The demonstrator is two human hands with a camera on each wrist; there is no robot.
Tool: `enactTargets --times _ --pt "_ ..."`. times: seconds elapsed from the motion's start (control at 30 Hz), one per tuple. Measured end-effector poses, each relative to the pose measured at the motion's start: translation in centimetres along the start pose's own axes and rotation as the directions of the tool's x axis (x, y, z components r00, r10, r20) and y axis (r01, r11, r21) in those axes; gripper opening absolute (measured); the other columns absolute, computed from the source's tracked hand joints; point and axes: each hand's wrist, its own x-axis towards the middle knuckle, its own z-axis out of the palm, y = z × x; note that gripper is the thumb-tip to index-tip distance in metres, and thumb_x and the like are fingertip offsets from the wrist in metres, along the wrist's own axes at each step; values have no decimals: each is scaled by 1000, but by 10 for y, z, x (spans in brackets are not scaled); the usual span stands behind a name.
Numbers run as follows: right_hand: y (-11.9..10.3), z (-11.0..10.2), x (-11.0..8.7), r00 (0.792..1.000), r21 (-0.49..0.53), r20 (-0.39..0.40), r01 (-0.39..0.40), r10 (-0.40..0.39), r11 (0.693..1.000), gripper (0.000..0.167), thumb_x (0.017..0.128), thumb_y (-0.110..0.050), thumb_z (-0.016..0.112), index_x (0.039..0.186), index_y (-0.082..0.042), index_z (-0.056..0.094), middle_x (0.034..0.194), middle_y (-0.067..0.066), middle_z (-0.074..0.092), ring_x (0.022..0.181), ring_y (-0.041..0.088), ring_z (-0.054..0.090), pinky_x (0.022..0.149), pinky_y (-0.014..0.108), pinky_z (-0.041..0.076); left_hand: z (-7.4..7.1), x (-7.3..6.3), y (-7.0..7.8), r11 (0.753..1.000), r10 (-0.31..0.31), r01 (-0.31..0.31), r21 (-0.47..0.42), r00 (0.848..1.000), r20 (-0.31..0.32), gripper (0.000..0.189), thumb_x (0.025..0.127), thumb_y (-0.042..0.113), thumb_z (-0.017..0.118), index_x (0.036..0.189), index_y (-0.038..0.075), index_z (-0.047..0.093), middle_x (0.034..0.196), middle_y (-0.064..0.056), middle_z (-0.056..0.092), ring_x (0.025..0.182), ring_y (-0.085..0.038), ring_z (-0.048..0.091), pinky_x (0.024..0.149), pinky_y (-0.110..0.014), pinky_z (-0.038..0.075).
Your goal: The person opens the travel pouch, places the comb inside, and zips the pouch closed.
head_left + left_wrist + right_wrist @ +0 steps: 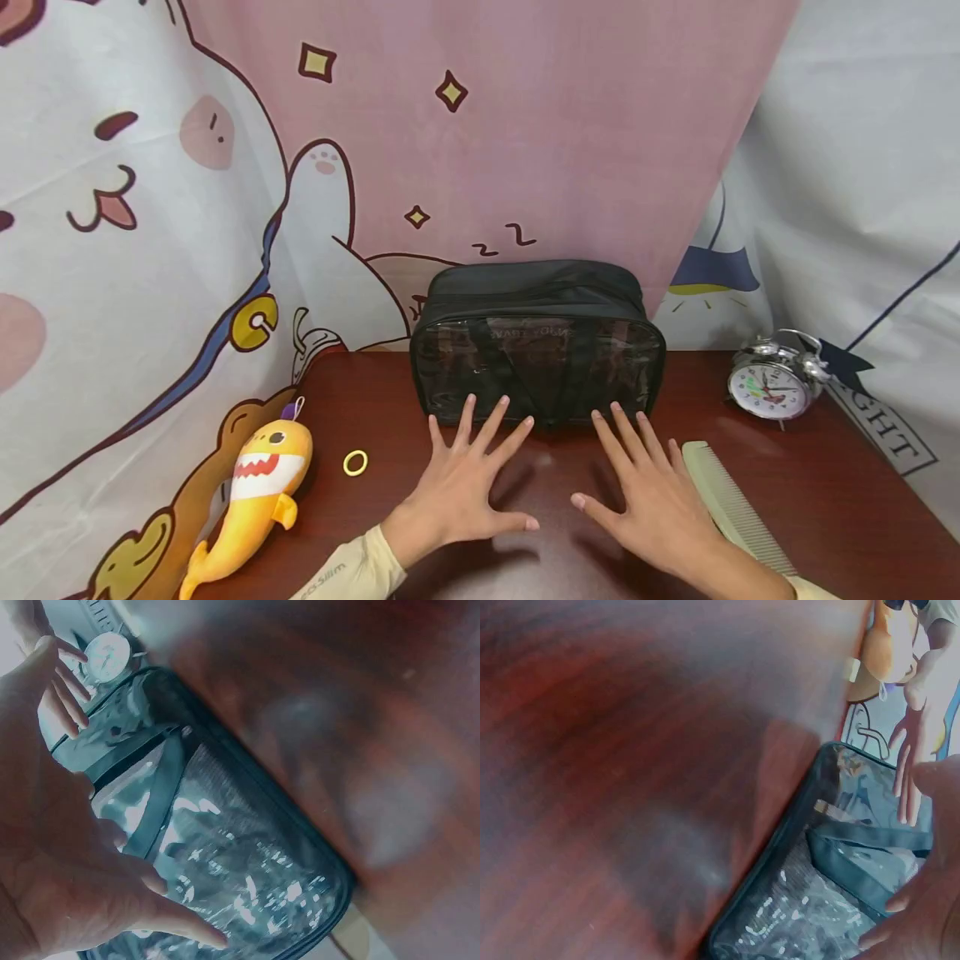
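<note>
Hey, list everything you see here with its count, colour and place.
Table: one, reddish brown, across the bottom
Bag: one, black with see-through front, back centre
Plush shark: one, yellow and white, left
Ring: one, yellow, right of shark
Alarm clock: one, silver, back right
Comb: one, pale green, front right
Printed cloth: count unclear, pink and white, behind and beside
Sleeves: two, cream, bottom edge
Left grip, right grip: one each, bare, before bag

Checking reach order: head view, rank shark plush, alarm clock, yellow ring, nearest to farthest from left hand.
1. Yellow ring: just left of the left hand.
2. Shark plush: farther left, beyond the yellow ring.
3. Alarm clock: far right, past the right hand.
</note>
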Motion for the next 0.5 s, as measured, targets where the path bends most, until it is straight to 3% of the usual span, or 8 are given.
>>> enactTargets --times 0.13,0.27,0.37,0.5 --pt "2 -11 2 990 54 -130 53 -46 997 105 90 -76 66 171 -28 21 177 12 24 157 50 29 112 81 30 -16 3 -1 1000 -12 14 22 997 -81 117 78 99 50 168 48 -4 181 1 -5 164 -50 4 104 -95 18" --pt "9 -21 8 947 104 -307 127 -90 986 100 87 -57 81 168 -24 32 174 13 31 156 48 32 114 76 32 -34 6 -6 999 -42 46 16 982 -184 118 77 100 50 169 45 0 181 0 -4 165 -48 1 109 -93 16" --pt "17 -30 15 903 123 -416 177 -112 976 96 86 -46 84 166 -21 38 172 13 35 156 45 34 122 67 30 -48 7 -14 998 -66 67 -6 957 -281 119 78 96 55 171 41 7 182 -1 -2 166 -46 1 113 -90 16" --pt "31 -42 25 854 153 -506 231 -125 961 88 90 -42 81 164 -18 41 170 13 38 156 43 36 129 56 27 -63 10 -32 995 -102 86 -57 912 -396 115 82 89 61 171 34 15 181 -1 3 167 -41 1 117 -86 15"
